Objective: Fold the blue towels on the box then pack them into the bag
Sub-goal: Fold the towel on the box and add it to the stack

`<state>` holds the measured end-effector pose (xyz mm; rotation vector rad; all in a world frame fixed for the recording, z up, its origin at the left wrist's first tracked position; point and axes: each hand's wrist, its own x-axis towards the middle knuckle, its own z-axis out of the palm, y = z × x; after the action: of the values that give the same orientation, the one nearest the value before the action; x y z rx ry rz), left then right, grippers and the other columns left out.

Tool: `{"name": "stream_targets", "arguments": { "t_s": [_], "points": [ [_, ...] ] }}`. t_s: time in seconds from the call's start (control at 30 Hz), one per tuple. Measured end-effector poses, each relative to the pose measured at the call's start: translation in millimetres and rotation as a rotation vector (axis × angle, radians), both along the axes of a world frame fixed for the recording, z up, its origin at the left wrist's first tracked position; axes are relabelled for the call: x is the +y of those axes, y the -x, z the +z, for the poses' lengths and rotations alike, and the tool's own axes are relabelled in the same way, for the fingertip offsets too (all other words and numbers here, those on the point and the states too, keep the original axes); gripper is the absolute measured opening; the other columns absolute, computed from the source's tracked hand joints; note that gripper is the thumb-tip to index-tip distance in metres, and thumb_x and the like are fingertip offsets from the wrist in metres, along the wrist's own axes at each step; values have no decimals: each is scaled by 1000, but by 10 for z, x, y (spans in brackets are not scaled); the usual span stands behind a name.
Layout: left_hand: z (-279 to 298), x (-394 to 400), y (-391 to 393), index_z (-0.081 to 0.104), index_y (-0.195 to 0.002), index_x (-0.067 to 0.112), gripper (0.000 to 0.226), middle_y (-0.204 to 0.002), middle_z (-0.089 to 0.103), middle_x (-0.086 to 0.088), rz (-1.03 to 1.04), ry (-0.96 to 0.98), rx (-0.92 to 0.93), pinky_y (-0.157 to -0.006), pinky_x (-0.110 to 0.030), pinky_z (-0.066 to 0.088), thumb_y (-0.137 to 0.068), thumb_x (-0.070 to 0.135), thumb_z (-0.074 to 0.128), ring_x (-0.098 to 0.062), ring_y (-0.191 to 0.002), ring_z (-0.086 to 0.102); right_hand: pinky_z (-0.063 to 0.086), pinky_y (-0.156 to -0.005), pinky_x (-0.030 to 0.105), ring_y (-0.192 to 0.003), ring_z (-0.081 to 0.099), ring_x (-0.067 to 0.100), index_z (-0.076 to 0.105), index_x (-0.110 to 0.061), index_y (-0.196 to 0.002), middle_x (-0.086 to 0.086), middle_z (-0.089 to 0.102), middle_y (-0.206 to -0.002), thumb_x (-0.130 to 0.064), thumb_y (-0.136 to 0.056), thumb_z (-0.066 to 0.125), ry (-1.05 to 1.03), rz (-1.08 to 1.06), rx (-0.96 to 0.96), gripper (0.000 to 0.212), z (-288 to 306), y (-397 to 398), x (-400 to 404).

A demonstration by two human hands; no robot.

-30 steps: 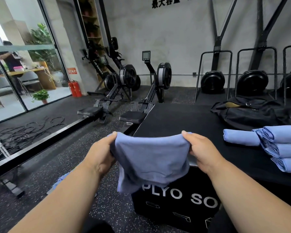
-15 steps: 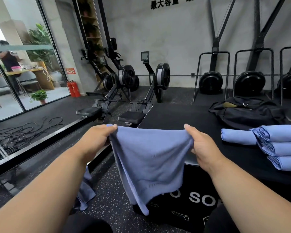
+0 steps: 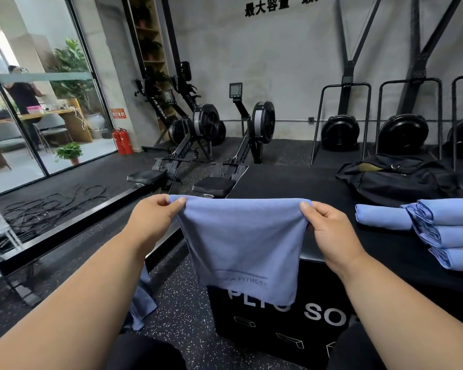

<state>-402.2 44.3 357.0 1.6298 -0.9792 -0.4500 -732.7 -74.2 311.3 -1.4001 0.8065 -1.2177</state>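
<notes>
Blue towel is held up in the air at its top edge, near side of the black box: left corner pinched by left hand, right corner pinched by right hand. It hangs doubled over the box's front. Folded towels are stacked on the box at right, one rolled towel just beside them. Black bag lies at far right on the box.
</notes>
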Motion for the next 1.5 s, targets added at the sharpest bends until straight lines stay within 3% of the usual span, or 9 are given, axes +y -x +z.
{"name": "stream_targets", "arguments": {
  "t_s": [0.17,0.33,0.57,0.67,0.83,1.03,1.13,1.27,1.5],
  "points": [
    [-76,-16,27,78,-93,14,10,-82,73,9,-77,86,72,-73,-24,46,-99,18,71,-3,-72,59,53,-99,32,-111,71,9,81,-37,-101,-5,75,-118,-31,-97,74,7,-117,-1,10,-4,46,-88],
    [-64,-18,149,78,-97,14,8,-84,75,9,-121,125,39,-69,-16,49,-99,15,71,-2,-74,62,53,-72,21,-81,66,7,81,-20,-96,-4,79,-93,-13,-99,68,1,-67,-13,16,52,109,-71],
    [-9,-59,224,79,-99,11,18,-89,78,0,-89,143,77,-75,-29,54,-102,25,68,-10,-77,64,47,-70,24,-75,61,7,78,-19,-94,-4,74,-82,-4,-96,69,-3,-59,-33,18,79,208,-139],
    [-30,-124,207,79,-99,17,25,-96,79,-5,-98,87,70,-82,-39,56,-102,38,67,-14,-80,65,48,-66,26,-70,60,12,76,-14,-93,-1,71,-77,-1,-94,70,-2,-53,-34,14,99,240,-152],
    [-113,-315,155,58,-70,20,56,-68,55,6,-12,-62,-67,-72,-44,48,-79,75,61,-19,-68,48,51,-68,26,-71,64,10,77,-17,-89,-1,75,-78,0,-93,72,29,-77,-19,18,117,351,-124],
    [-117,-593,295,56,-74,9,54,-68,54,0,-30,-60,-37,-82,-57,62,-89,59,69,-18,-67,53,58,-85,30,-87,73,12,79,-15,-96,1,80,-93,-8,-92,76,80,-146,64,9,114,552,-149],
    [-95,-711,301,65,-75,15,52,-68,60,4,-54,-47,-86,-81,-56,60,-79,67,69,-17,-68,55,56,-80,23,-84,72,7,79,-15,-95,-1,80,-92,-5,-92,74,89,-167,52,11,136,641,-197],
    [-5,-885,375,72,-87,17,48,-78,68,1,-80,7,-94,-88,-59,59,-85,65,68,-17,-75,60,54,-77,16,-83,70,4,79,-16,-95,-5,80,-90,-3,-92,74,119,-206,26,14,189,751,-299],
    [38,-1232,558,75,-97,22,42,-93,77,-10,-153,31,-81,-84,-52,59,-85,61,66,-17,-79,63,57,-79,20,-81,70,8,78,-13,-95,0,80,-91,3,-91,73,99,-227,-16,17,222,814,-534]
  ]
}}
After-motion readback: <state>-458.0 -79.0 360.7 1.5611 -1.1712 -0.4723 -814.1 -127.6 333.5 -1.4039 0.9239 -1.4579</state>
